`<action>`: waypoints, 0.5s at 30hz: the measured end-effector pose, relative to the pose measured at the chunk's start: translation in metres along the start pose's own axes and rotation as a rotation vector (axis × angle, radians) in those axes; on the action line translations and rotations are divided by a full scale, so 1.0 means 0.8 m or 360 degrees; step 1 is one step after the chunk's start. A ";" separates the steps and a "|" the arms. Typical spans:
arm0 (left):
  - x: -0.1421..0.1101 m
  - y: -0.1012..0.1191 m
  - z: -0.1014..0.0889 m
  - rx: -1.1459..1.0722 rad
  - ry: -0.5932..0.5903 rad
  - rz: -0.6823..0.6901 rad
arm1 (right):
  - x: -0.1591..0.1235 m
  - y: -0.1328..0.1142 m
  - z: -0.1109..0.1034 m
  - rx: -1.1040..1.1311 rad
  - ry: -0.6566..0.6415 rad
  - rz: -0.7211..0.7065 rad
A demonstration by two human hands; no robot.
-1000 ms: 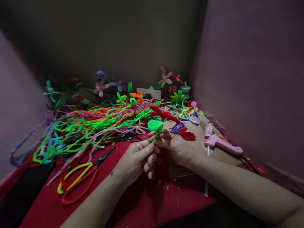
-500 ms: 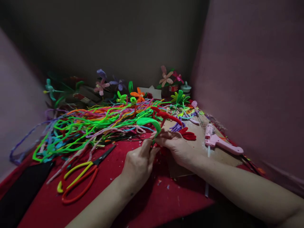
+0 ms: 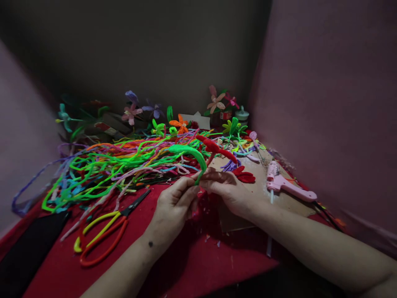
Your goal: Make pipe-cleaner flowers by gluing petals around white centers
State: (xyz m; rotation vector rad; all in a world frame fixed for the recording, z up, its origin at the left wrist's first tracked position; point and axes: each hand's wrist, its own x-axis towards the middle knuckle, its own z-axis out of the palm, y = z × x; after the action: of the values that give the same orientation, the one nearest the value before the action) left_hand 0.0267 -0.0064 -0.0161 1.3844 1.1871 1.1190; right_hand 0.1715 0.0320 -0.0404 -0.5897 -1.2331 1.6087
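Note:
Between my two hands is a red pipe-cleaner flower (image 3: 215, 148) on a stem, with a curved green pipe-cleaner leaf (image 3: 192, 152) arching to the left. My left hand (image 3: 176, 205) is closed, its thumb and fingers pinching the green lower end of the leaf by the stem. My right hand (image 3: 225, 190) is closed close beside it, fingers around the stem below the red petals. The stem itself is mostly hidden by my fingers. Just beyond my right hand, loose red petals (image 3: 245, 175) lie on a cardboard sheet (image 3: 259, 186).
A heap of colourful pipe cleaners (image 3: 124, 161) spreads over the red cloth (image 3: 198, 265). Scissors (image 3: 105, 236) with red and yellow handles lie at left. A pink glue gun (image 3: 287, 186) rests at right. Finished flowers (image 3: 215, 101) and a lidded jar (image 3: 242, 115) stand along the back wall.
My left hand has turned and shifted slightly left, its grip now higher on the green base. The green leaf has swung up and left. My right hand stays nearly in place.

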 end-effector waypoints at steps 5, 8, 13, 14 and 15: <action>0.001 0.002 -0.001 -0.0359 -0.0113 -0.0142 | -0.001 -0.006 -0.003 -0.0168 -0.0002 -0.0014; 0.002 0.003 -0.002 -0.0588 -0.0237 -0.0245 | -0.002 -0.013 0.001 -0.0231 -0.0072 0.0029; 0.006 -0.004 -0.007 -0.0992 -0.0564 -0.0361 | -0.003 -0.016 0.004 -0.0012 -0.0133 0.0115; 0.007 -0.006 -0.008 -0.1059 -0.0629 -0.0378 | -0.003 -0.014 0.003 0.0038 -0.0162 0.0131; 0.008 -0.008 -0.009 -0.1109 -0.0680 -0.0395 | -0.003 -0.012 0.002 0.0069 -0.0192 0.0145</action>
State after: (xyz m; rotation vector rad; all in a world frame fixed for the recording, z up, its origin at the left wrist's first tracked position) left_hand 0.0194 0.0013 -0.0213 0.8426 0.5536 0.8767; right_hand 0.1751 0.0289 -0.0313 -0.5350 -1.2717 1.7646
